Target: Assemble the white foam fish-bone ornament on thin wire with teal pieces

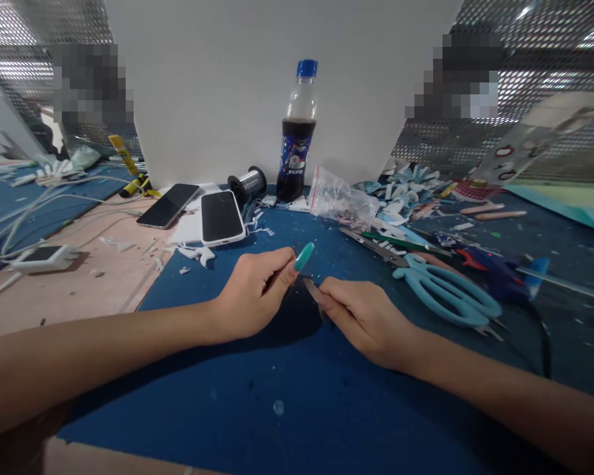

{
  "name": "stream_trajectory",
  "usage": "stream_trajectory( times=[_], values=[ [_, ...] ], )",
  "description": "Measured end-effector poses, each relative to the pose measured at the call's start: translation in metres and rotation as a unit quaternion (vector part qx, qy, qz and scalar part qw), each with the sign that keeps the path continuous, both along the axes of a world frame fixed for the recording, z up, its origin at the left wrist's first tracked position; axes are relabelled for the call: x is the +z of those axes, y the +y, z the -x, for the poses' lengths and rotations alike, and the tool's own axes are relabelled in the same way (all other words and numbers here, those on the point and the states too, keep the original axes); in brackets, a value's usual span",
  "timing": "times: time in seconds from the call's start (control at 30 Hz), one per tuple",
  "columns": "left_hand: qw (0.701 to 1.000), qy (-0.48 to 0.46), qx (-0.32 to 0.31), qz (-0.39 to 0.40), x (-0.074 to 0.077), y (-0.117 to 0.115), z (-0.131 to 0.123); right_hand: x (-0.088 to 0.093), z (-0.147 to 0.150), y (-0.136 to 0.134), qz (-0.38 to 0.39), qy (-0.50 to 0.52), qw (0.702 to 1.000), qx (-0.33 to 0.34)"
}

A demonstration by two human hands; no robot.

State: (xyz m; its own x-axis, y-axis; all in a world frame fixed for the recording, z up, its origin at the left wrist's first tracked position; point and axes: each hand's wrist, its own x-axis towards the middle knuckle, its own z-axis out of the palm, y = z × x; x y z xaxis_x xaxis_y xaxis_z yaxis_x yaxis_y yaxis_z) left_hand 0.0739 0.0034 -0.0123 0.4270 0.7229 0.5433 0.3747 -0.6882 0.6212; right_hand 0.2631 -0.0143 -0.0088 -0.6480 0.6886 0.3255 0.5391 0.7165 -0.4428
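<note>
Between the thumb and forefinger of my left hand [257, 290] is a small glossy teal piece [304, 256], narrow and rounded like a petal, standing tilted up to the right. My right hand [369, 316] is closed on a thin, flat, pointed strip [312, 290], dull grey-brown, whose tip points at my left fingers. A small gap separates the two hands, both just above the dark blue mat [277, 435]. I cannot tell what the strip is, since my fingers cover its rear part.
Behind my hands stand a Pepsi bottle [296, 145], a wire spool [248, 183] and two phones [222, 218]. To the right lie scissors [450, 290], a clear plastic bag [344, 201], a blue glue gun [495, 274] and scraps [408, 188]. A white charger [47, 257] with cables lies left.
</note>
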Motion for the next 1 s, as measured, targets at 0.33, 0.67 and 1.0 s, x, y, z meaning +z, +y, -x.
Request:
stream_trajectory(
  times=[0.33, 0.67, 1.0],
  values=[
    [0.997, 0.051, -0.003, -0.063, 0.004, -0.002, -0.001, -0.001, -0.004, 0.0, 0.014, 0.0, 0.999, 0.031],
    [0.997, 0.005, 0.077, -0.013, -0.005, -0.001, 0.002, -0.003, -0.007, -0.002, -0.006, 0.146, 0.986, -0.076],
    [0.939, 0.341, 0.036, -0.018, -0.001, -0.061, -0.004, -0.014, -0.005, 0.026, 0.256, 0.498, 0.799, -0.22]
  ],
)
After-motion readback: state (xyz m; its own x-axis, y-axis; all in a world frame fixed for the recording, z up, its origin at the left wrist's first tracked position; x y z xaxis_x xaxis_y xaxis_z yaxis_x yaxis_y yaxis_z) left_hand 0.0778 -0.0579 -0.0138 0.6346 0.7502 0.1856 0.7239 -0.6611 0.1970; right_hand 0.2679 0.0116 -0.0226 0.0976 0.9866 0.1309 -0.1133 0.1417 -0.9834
